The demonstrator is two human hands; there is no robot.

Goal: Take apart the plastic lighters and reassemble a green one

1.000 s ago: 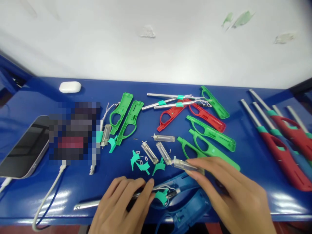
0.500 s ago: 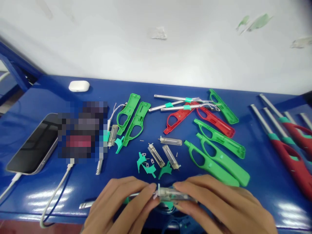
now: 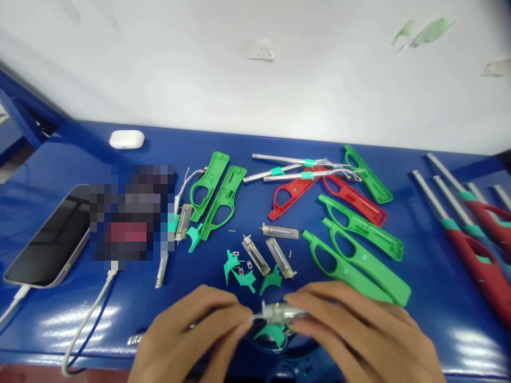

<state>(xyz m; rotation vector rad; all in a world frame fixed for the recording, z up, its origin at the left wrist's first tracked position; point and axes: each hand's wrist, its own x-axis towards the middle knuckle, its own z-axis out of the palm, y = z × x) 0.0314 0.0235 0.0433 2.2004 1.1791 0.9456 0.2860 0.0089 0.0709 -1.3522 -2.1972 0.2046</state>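
Blue laminate covered the table (image 3: 431,303), which ran up to a scuffed white wall (image 3: 239,80) in the head view. At the near edge the right hand (image 3: 359,335) gripped a clear cartridge (image 3: 281,314) between thumb and fingers, held level just above the table, while the left hand (image 3: 187,335) pinched its left tip. Just beyond the cartridge lay three loose cartridges (image 3: 275,252) and teal triggers (image 3: 239,271). Farther beyond it lay green shells (image 3: 359,260), red shells (image 3: 295,192) and metal tubes (image 3: 287,169). Far left of the cartridge sat a phone (image 3: 51,236) and a white earbud case (image 3: 126,139); far right, red lighters (image 3: 475,244).
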